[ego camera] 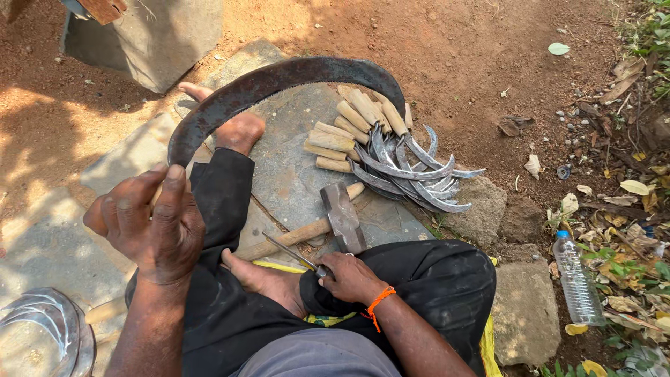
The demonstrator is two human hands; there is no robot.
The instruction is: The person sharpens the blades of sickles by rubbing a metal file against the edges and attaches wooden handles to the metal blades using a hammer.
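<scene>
My left hand (pixel 150 223) grips the handle end of a large curved sickle blade (pixel 279 78), dark and rusty, which arcs up over my outstretched foot (pixel 234 126). My right hand (pixel 349 276) rests on my folded knee and holds a thin metal file (pixel 289 253) by its end, pointing left toward my other foot. A hammer (pixel 340 215) with a wooden handle lies on the flat stone slab (pixel 293 174) just above my right hand.
A pile of several small sickles (pixel 391 157) with wooden handles lies on the slab's right. More curved blades (pixel 45 328) sit at the bottom left. A plastic water bottle (pixel 576 279) lies among dry leaves at right. A stone block (pixel 150 38) stands at top left.
</scene>
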